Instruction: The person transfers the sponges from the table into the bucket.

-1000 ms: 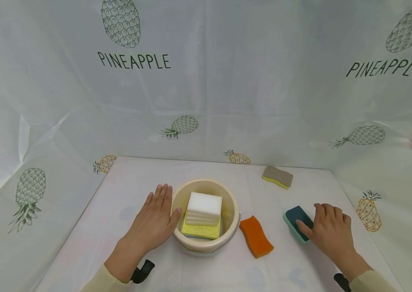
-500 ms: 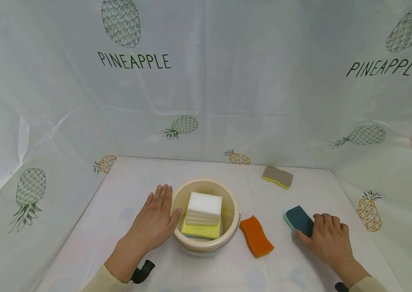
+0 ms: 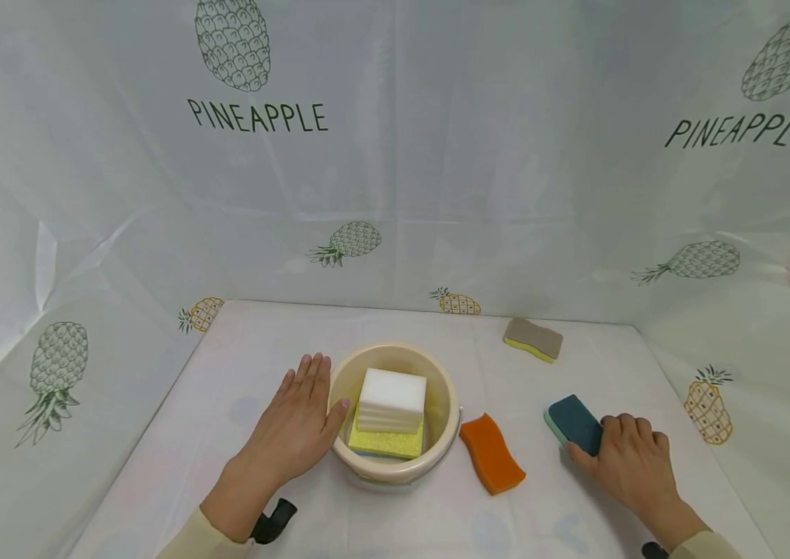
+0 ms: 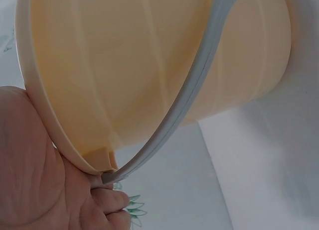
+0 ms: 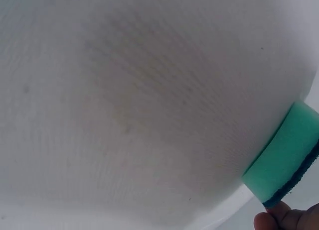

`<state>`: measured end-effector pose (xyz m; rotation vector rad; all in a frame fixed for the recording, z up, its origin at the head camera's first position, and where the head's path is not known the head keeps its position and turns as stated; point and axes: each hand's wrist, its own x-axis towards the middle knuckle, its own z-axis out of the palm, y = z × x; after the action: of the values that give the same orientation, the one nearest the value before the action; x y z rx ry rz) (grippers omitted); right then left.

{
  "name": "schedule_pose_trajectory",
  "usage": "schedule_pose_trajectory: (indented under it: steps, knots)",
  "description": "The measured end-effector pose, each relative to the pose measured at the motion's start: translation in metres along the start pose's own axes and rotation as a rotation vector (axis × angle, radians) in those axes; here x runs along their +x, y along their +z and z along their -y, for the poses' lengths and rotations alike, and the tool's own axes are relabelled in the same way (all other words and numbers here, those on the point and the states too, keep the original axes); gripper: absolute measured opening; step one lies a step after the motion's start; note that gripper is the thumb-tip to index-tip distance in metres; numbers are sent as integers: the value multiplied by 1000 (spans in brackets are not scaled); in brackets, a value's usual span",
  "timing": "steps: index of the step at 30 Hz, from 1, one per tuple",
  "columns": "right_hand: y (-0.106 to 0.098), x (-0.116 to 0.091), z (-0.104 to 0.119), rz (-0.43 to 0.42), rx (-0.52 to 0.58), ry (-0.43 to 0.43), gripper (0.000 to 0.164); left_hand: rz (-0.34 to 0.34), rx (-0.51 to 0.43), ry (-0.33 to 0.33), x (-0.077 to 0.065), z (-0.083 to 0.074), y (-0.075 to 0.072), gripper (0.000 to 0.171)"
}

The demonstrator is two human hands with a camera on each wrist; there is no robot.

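My left hand (image 3: 300, 423) lies along the left side of a cream bucket (image 3: 447, 388), fingers straight and thumb over the rim. In the left wrist view the palm rests against the rim, near where the grey bucket handle (image 4: 194, 75) joins it. A white sponge block (image 3: 391, 396) lies on a yellow sponge (image 3: 386, 442) inside the bucket. Over on the right, my right hand (image 3: 635, 466) grips the near end of a scouring sponge (image 3: 574, 423) with a dark teal top. Its green foam side (image 5: 284, 155) shows in the right wrist view, fingertips at its edge.
An orange wavy sponge (image 3: 492, 454) lies between the bucket and my right hand. Near the back edge of the table (image 3: 283, 334) is a grey and yellow sponge (image 3: 533, 339). A pineapple-print sheet (image 3: 478, 194) hangs behind and around the table.
My right hand has come down and slightly back onto the teal scouring sponge, its thumb and fingers closing on the near end. The left hand and bucket have stayed put.
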<state>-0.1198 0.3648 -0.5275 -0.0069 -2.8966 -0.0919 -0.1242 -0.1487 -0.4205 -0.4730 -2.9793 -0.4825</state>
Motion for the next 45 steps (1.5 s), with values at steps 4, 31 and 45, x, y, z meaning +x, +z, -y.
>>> schedule_pose_trajectory:
  steps: [4, 31, 45]
  knots:
    - [0, 1, 1, 15, 17, 20, 81, -5, 3, 2, 0, 0, 0, 73]
    - [-31, 63, 32, -320, 109, -256, 75, 5, 3, -1, 1, 1, -1, 74]
    - [-86, 93, 87, -400, 164, -368, 75, 2, 37, 5, 2, 1, 0, 73]
